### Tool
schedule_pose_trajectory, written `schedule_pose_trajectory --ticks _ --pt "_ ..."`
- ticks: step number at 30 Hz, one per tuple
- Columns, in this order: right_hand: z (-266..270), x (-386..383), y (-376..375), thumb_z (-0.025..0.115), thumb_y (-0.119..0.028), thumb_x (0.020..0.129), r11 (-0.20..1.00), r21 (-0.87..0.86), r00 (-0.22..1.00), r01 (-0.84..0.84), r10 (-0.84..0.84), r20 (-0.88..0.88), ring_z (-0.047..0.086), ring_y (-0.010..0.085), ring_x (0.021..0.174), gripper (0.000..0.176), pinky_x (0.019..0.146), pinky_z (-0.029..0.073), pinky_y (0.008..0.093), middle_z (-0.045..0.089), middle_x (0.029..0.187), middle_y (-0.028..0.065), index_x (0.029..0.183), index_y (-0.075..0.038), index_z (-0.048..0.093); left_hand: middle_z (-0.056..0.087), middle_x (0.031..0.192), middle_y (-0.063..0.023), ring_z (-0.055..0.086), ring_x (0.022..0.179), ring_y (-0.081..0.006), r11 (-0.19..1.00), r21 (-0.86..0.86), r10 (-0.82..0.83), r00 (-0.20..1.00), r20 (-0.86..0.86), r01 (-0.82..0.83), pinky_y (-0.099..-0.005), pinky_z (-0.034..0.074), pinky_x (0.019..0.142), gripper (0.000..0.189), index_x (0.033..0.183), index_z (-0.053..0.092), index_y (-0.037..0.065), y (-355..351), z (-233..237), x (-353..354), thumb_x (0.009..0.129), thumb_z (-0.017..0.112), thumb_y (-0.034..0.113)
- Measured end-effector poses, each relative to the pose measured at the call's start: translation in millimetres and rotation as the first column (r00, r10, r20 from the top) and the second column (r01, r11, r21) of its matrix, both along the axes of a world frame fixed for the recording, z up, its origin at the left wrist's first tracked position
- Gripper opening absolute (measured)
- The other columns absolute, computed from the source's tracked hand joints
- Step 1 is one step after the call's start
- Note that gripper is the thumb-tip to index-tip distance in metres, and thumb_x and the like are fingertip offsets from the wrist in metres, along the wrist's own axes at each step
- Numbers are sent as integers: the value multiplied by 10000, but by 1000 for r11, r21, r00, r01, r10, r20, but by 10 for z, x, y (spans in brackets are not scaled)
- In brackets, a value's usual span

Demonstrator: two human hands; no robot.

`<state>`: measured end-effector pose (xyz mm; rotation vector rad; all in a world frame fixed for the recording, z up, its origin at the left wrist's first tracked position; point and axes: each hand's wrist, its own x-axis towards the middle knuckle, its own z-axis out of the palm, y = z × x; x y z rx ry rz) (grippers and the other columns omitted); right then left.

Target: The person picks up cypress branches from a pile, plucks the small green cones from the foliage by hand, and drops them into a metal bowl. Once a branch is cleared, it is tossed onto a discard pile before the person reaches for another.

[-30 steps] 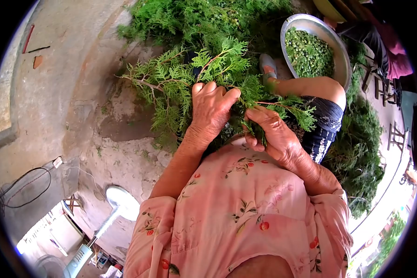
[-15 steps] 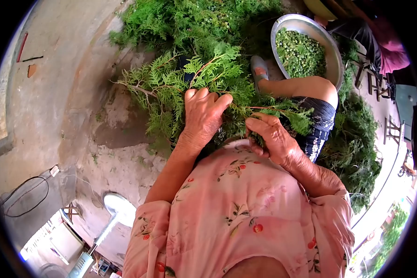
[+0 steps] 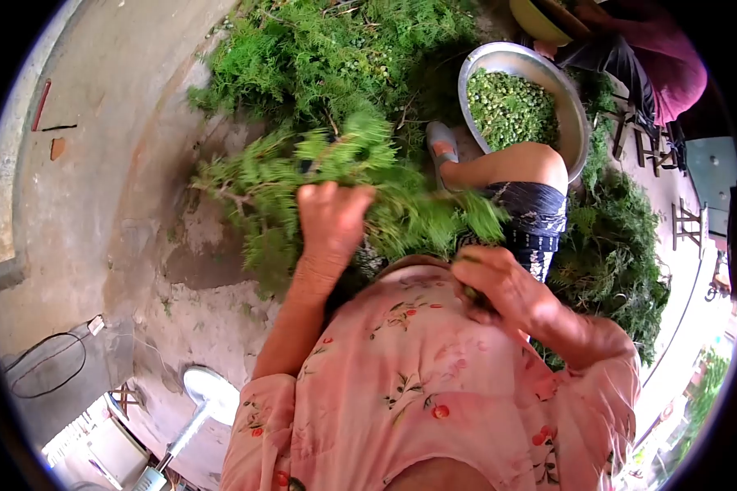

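My left hand (image 3: pixel 332 221) is closed around a leafy green conifer branch (image 3: pixel 262 180). Its feathery sprays spread over my lap and are smeared by motion. My right hand (image 3: pixel 499 286) is curled shut in front of my shirt, to the right of the branch and apart from it. A bit of green shows between its fingers, too small and shaded to name. Beyond my bare knee stands a wide metal basin (image 3: pixel 577 106), partly filled with small green cones and leafy bits (image 3: pixel 512 106).
A large heap of cut branches (image 3: pixel 327 57) lies ahead, and more greenery (image 3: pixel 618 262) lies at my right. Another person in a pink top (image 3: pixel 675 74) sits beyond the basin near a yellowish bowl (image 3: pixel 540 23). A standing fan (image 3: pixel 209 389) is at lower left.
My right hand has drawn back toward my body, away from the branch. My left hand has shifted a little left and down in view, still gripping the branch, which swings.
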<state>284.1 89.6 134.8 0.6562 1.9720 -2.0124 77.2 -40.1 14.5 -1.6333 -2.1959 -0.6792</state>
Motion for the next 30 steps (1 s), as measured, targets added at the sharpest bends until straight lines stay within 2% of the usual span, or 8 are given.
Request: schedule_pose_trajectory --ticks 2,7,16,18,19,24,28,30 --pt "330 114 119 493 -177 852 906 -124 883 405 -353 309 454 101 482 201 435 344 223 482 620 35 693 -53 492 569 588 -5 472 582 -180 997 -5 73 996 50 -73 -338 299 628 72 756 581 143 -26 101 -117 742 577 72" --pt "-148 269 1054 499 -128 861 563 -201 560 802 -825 -78 519 137 617 172 498 420 219 509 757 89 981 -5 490 583 627 -34 500 593 -218 991 -105 98 991 95 -88 -333 314 650 87 758 591 106 -93 208 -74 778 605 189" --pt "-1195 318 2857 494 -165 878 116 -412 94 904 -993 -73 603 372 774 368 668 544 328 497 1132 205 1183 33 438 461 561 -118 439 463 -243 999 30 -41 928 370 32 -324 356 469 181 750 536 -6 25 632 -335 831 569 153" --pt "-1244 520 2924 488 -162 882 99 906 780 412 -552 -294 605 392 774 338 687 545 324 576 1000 195 1118 79 477 425 551 -94 400 466 -188 998 66 -40 905 424 13 -299 345 465 192 765 541 -5 74 795 -439 844 565 168" --pt "-1272 552 3007 488 -162 882 94 900 780 426 -543 -313 605 392 774 338 687 545 324 576 1000 195 1118 79 477 412 546 -72 388 477 -145 997 74 -32 889 456 -2 -289 339 462 199 783 550 -3 99 871 -488 854 561 183" --pt "-1344 544 3369 629 -217 800 -29 -437 -150 899 -958 -245 622 268 703 264 584 538 298 617 775 126 859 36 584 541 671 -50 476 629 -100 993 96 2 852 523 -61 -242 410 598 195 873 581 -3 290 1348 -586 851 572 191" --pt "-1065 463 3279 663 -266 762 -62 -18 -65 998 -933 -353 618 212 747 283 591 522 302 621 792 102 804 8 604 582 813 -25 498 757 -87 966 256 -107 830 548 -45 -236 409 706 205 941 576 10 559 1559 -666 856 568 196" --pt "-1490 637 3822 609 -432 693 -225 869 452 440 -781 -431 614 289 791 425 747 471 366 636 820 166 836 -34 645 590 780 -40 512 706 -110 897 442 -307 723 619 3 -262 423 645 235 946 574 17 745 1585 -765 837 596 224"
